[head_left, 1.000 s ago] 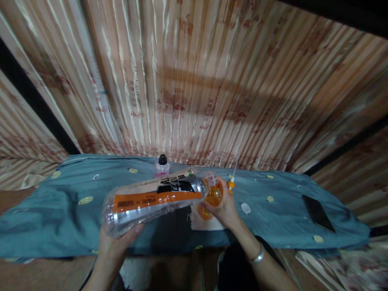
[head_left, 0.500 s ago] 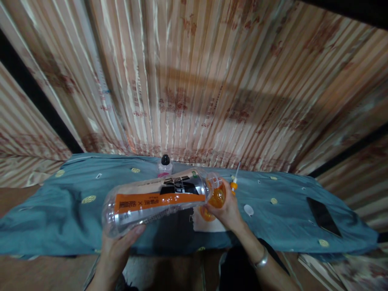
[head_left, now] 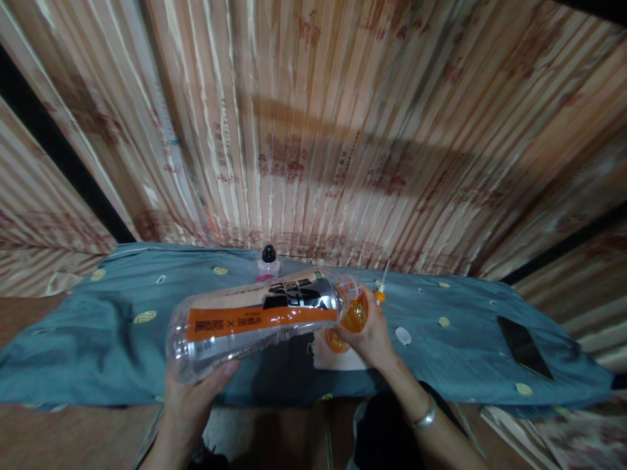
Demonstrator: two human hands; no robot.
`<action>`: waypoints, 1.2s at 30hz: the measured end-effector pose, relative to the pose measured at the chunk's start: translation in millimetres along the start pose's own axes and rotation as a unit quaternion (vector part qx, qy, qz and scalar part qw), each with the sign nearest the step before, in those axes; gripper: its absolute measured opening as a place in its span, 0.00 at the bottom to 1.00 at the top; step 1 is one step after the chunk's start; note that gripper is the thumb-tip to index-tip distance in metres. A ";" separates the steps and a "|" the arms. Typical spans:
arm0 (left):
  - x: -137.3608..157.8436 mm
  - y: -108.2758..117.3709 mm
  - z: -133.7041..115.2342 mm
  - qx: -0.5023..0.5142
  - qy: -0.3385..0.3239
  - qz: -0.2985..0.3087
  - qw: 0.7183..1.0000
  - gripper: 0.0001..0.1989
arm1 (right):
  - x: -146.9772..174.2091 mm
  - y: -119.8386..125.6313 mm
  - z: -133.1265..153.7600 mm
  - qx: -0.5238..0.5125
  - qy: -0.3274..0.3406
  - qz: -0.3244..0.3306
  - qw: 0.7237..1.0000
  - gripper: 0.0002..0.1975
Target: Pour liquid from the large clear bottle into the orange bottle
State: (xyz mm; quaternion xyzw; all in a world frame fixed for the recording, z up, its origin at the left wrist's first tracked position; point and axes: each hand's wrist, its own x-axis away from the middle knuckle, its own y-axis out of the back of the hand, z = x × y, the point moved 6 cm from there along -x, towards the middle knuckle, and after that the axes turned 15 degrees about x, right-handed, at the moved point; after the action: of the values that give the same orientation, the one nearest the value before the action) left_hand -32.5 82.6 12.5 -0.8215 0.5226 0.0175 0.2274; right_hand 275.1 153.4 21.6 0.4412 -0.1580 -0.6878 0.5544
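Note:
A large clear plastic drink bottle point(head_left: 255, 320) with an orange, white and black label lies tilted nearly flat in the air, its neck toward the right. My left hand point(head_left: 196, 391) is closed around its base from below. My right hand point(head_left: 369, 333) grips a see-through orange bottle point(head_left: 337, 341) standing on a white cloth or paper point(head_left: 333, 360). The drink bottle's mouth is at the top of the orange bottle; whether liquid flows cannot be made out. Just behind my right hand is an orange pump top point(head_left: 380, 297) with a thin pale tube pointing up.
A blue-green sheet point(head_left: 117, 352) with yellow patterns covers the bed. At its back stands a small clear bottle with a black cap point(head_left: 268, 256). A white round piece point(head_left: 403, 336) and a dark phone point(head_left: 525, 347) lie to the right. Striped curtains point(head_left: 294, 130) hang behind.
The drink bottle and both hands have shifted very slightly to the right in the picture, as has the whole scene. Both hands keep the same grips.

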 end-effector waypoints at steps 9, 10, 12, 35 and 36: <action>2.0 -6.3 -11.6 0.021 0.000 -0.015 1.000 0.30 | 0.9 0.1 0.6 -0.001 0.009 -0.005 1.000 0.41; 2.2 -7.7 -13.5 0.019 0.001 -0.017 1.000 0.30 | 0.7 0.1 1.0 -0.001 0.009 -0.005 1.000 0.40; 2.4 -8.8 -15.6 0.015 0.005 -0.019 1.000 0.28 | 0.3 0.4 2.0 -0.001 0.011 -0.007 1.000 0.40; 3.4 -2.4 -13.5 -0.003 0.005 -0.007 1.000 0.30 | 1.2 -0.2 1.7 0.019 0.017 -0.011 1.000 0.40; 3.3 -2.0 -13.5 -0.004 0.005 -0.007 1.000 0.29 | 1.1 -0.2 1.7 0.018 0.017 -0.010 1.000 0.39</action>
State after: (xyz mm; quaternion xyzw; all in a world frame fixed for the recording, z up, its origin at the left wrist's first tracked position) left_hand -32.1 75.3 24.4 -0.8259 0.5181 0.0134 0.2218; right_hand 273.6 152.0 21.9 0.4641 -0.1562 -0.6827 0.5424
